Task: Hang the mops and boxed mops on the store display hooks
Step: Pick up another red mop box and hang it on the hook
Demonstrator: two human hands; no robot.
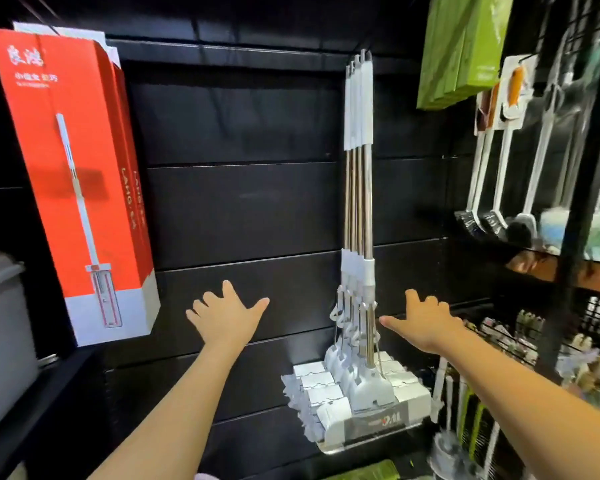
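Several white sponge mops (358, 216) with metal shafts hang together from a hook on the black slat wall (243, 209), their white heads (361, 393) bunched low. To the left, red and white mop boxes (73, 188) hang tilted against the wall. My left hand (227, 315) is spread with straight fingers in front of the bare wall between the boxes and the mops and holds nothing. Just right of the mop shafts is my right hand (421, 322), also spread and empty, its thumb pointing toward them.
Green boxes (461, 50) hang at the upper right. White-handled brushes and dusters (510, 161) hang on the right-hand rack above a shelf of small goods (534, 330). A grey bin (0, 341) stands at the far left.
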